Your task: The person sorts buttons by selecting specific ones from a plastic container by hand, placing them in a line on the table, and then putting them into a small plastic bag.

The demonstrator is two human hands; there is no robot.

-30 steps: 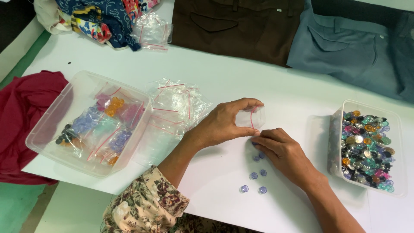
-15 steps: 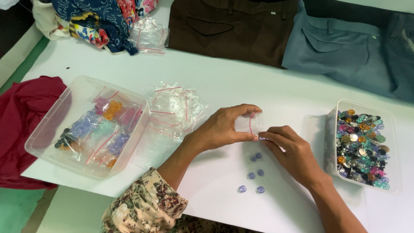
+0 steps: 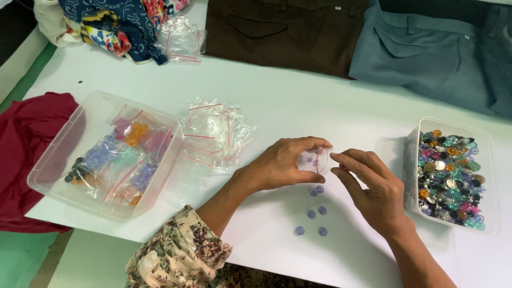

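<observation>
While the left hand [image 3: 285,165] pinched a small clear zip bag [image 3: 313,160] between thumb and curled fingers, the right hand [image 3: 368,186] sat just beside it, index and thumb closed at the bag's mouth; couldn't tell whether a bead was between them. Bag was thin glossy film with a red seal line, held just above the white tabletop [image 3: 298,101] near the middle of its near edge.

Loose blue beads [image 3: 314,213] lay directly below the hands: small, round, translucent, flat-looking discs, a few scattered toward the near edge. At least one looked to be inside the bag already.

Toward the right edge: clear rectangular plastic tub [image 3: 490,181], rounded corners, packed with mixed faceted beads [image 3: 450,178] — green, blue, pink, amber, silver, shiny.

Toward the left edge: bigger clear plastic tub [image 3: 58,160] holding filled zip bags [image 3: 120,160], sorted by colour (orange, pink, purple, dark). Just beside it, a crinkled heap of empty zip bags [image 3: 213,130], same red seal strips.

Far edge: brown trousers [image 3: 288,32] and grey-blue trousers [image 3: 437,58], folded flat, matte woven cloth. Far left corner: bundled patterned fabric [image 3: 112,24] plus more clear bags [image 3: 181,40]. Dark red cloth [image 3: 26,144] hung over the left edge. Left sleeve [image 3: 176,261] was a floral print.
</observation>
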